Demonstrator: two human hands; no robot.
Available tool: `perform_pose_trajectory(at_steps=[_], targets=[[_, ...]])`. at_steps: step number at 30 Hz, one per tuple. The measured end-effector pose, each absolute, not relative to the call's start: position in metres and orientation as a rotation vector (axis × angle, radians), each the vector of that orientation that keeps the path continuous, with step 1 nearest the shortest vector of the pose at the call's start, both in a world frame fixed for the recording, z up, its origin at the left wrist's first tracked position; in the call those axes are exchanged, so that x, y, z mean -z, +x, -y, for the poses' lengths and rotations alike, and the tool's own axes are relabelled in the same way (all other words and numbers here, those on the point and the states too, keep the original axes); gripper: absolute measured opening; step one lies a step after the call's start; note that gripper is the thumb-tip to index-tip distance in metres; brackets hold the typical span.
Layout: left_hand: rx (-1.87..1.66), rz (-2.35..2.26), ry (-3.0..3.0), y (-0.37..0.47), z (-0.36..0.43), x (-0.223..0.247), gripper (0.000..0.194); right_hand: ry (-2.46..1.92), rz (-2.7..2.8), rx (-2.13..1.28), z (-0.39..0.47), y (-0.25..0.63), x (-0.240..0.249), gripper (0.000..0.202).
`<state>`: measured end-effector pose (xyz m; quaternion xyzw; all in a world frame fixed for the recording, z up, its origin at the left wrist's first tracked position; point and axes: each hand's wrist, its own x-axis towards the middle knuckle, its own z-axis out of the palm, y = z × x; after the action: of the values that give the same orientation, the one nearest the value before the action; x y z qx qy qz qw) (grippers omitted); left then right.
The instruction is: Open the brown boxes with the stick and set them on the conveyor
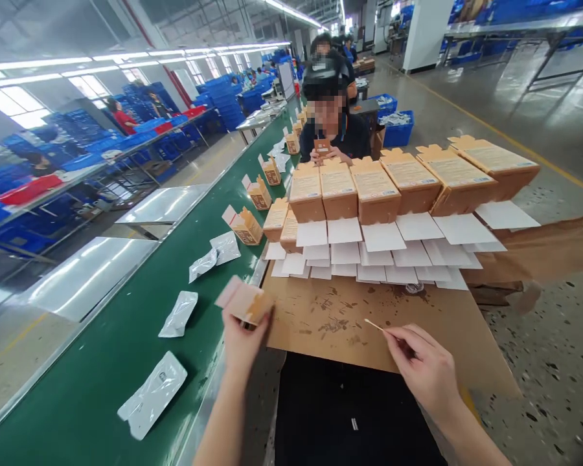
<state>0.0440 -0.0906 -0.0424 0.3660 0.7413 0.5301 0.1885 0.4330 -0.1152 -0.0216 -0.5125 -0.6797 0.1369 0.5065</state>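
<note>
Left hand: your left hand [243,342] grips a small carton [249,304] from below, thumb on one side and fingers on the other, at the near left corner of the cardboard sheet; the carton is blurred.
Right hand: your right hand [426,364] pinches a thin swab [374,325] between thumb and fingertips, its pale tip pointing left toward the carton, well apart from it.
Cardboard sheet: the brown cardboard sheet [447,317] lies in front of you, scattered with dark flecks [335,323].
Stacked boxes: at its far side you have rows of tan boxes [376,191], white flaps [418,228] jutting toward you.
Green belt: to your left, the green belt [85,404] bears silvery pouches [156,393] and, farther along, a line of open cartons [245,226].
Across from you: a person [337,129] in dark clothing holds up a small orange-brown piece [322,147] behind the boxes.
Right edge: crumpled brown paper [554,249] lies beside the boxes.
</note>
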Motion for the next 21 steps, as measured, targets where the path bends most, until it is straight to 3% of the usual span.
perform_pose_trajectory(at_steps=[5,10,15,17,21], targets=[[-1.558,-2.373,0.839,-0.043,0.085,0.026,0.080,-1.244,1.583,-0.252,0.111,0.456,0.022,0.027],[-1.395,-2.432,0.840,-0.053,0.064,0.022,0.080,-1.235,1.595,-0.285,0.101,0.454,0.017,0.036],[-1.733,-2.568,1.031,-0.034,0.075,0.022,0.132,-1.345,1.543,-0.226,0.114,0.486,0.019,0.034],[-1.891,-2.391,1.234,-0.021,0.068,0.016,0.114,-1.416,1.542,-0.210,0.123,0.502,0.023,0.031],[-1.736,-1.969,1.262,0.018,-0.010,-0.019,0.048,-1.438,1.518,-0.195,0.127,0.507,0.022,0.035]])
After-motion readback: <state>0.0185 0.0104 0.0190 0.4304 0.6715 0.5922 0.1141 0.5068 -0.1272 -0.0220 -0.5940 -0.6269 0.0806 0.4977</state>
